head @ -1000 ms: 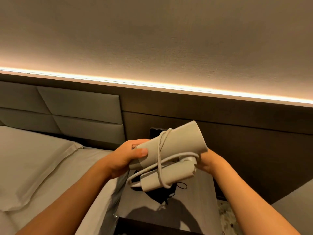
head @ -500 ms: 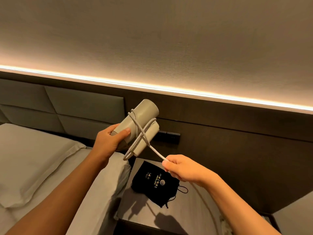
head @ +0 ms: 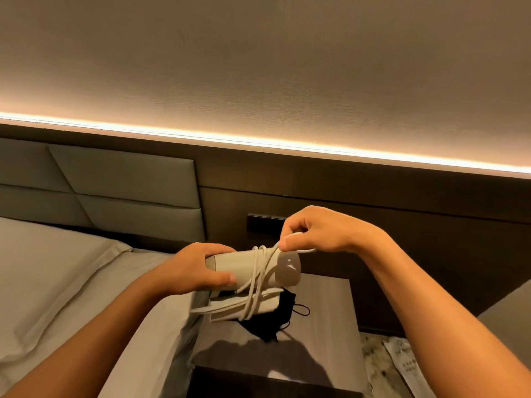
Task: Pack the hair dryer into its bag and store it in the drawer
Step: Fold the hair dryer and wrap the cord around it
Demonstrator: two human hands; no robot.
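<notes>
The pale grey hair dryer lies level in the air above the nightstand, handle folded beneath its barrel. My left hand grips the barrel's left end. A white cord is wound several times around barrel and handle. My right hand pinches the cord just above the barrel's right end. The black drawstring bag lies flat on the nightstand below, mostly hidden by the dryer. No drawer is visible.
The grey nightstand stands between the bed on the left and a dark wood wall panel. A switch plate sits on the panel behind my hands. A padded headboard is at left. Patterned floor shows at right.
The dryer came down from up left to level above the nightstand. My right hand rose from low over the bag to above the barrel, bringing the cord around it.
</notes>
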